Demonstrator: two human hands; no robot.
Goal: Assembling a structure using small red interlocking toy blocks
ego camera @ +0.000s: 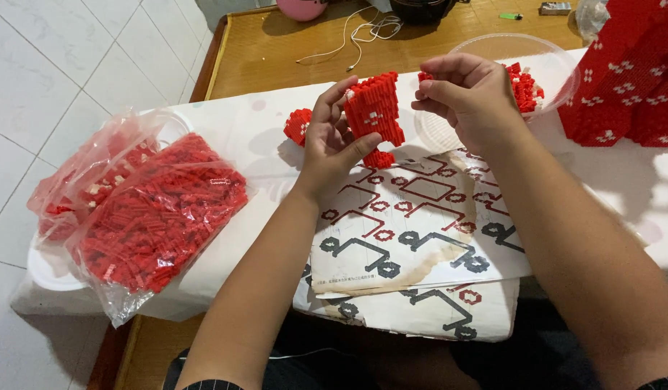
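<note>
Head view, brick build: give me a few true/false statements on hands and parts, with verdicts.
1. The left hand holds a red brick assembly upright above the instruction sheet. True.
2. The right hand rests flat on the sheet. False: it is raised, fingers curled at the assembly's upper right, with a small red piece at the fingertips.
3. Clear bags of red bricks lie left of the hands. True.
4. The clear plastic bowl behind the right hand holds only blue bricks. False: the bricks in it are red.
5. A large red-and-white brick model stands at the right edge. True.
6. The white cable lies across the sheet. False: it lies on the wooden surface beyond.
</note>
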